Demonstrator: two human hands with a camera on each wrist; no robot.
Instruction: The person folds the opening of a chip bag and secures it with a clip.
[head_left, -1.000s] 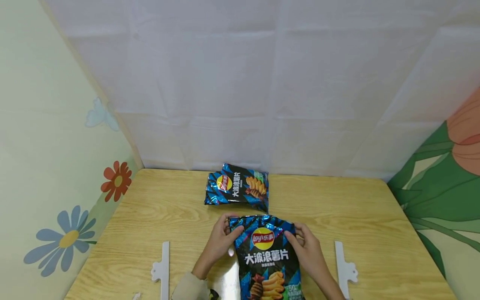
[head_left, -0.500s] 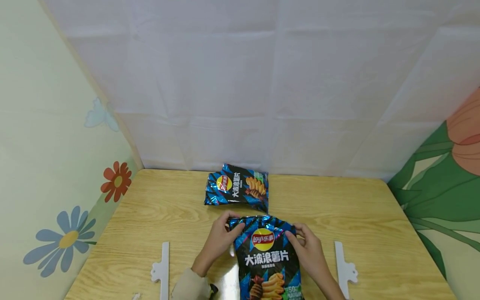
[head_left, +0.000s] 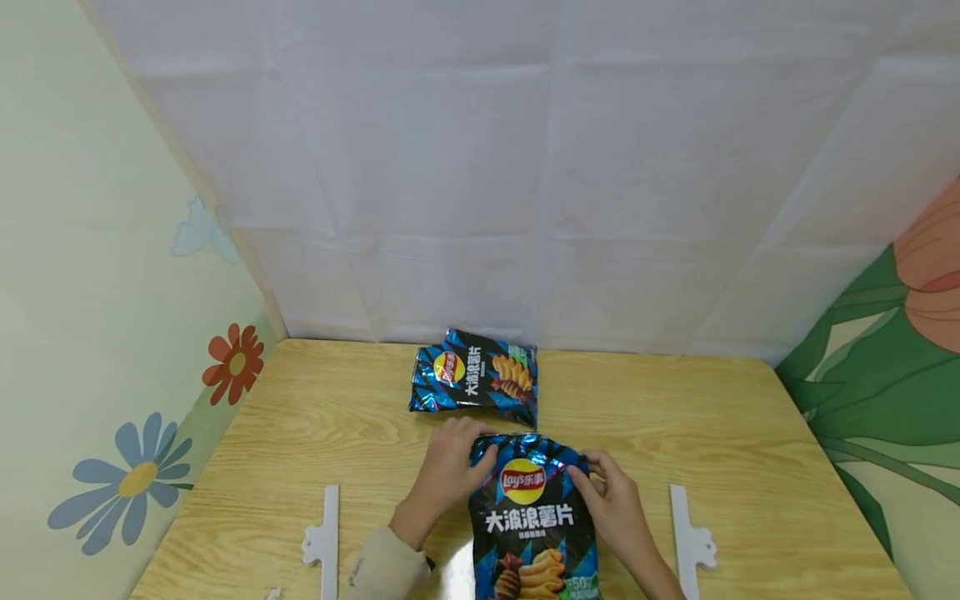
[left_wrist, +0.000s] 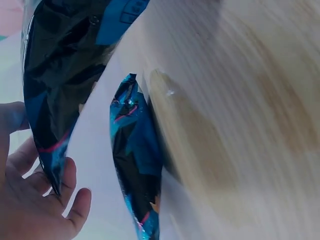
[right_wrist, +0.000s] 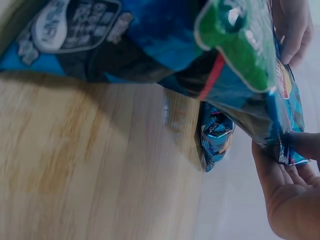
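A black and blue bag of potato chips [head_left: 532,521] is held above the near part of the table, its printed front showing in the head view. My left hand [head_left: 452,468] grips its upper left corner, thumb in front and fingers behind. In the left wrist view, that corner hangs between the left hand's [left_wrist: 40,195] thumb and fingers. My right hand [head_left: 617,504] pinches the upper right corner. The right wrist view has the right hand's [right_wrist: 290,200] thumb and fingers on either side of the bag's [right_wrist: 145,50] edge. The top seal looks flat and crinkled.
A second matching chip bag [head_left: 480,375] lies on its back on the wooden table [head_left: 675,417], near the white back sheet [head_left: 450,167]. White clip-like holders stand left [head_left: 326,542] and right [head_left: 686,537] of the hands. Printed flower panels flank both sides.
My left hand has shifted right and slightly up, its fingers further over the bag's top corner. The held bag's upper left corner has moved inward. My right hand has barely moved.
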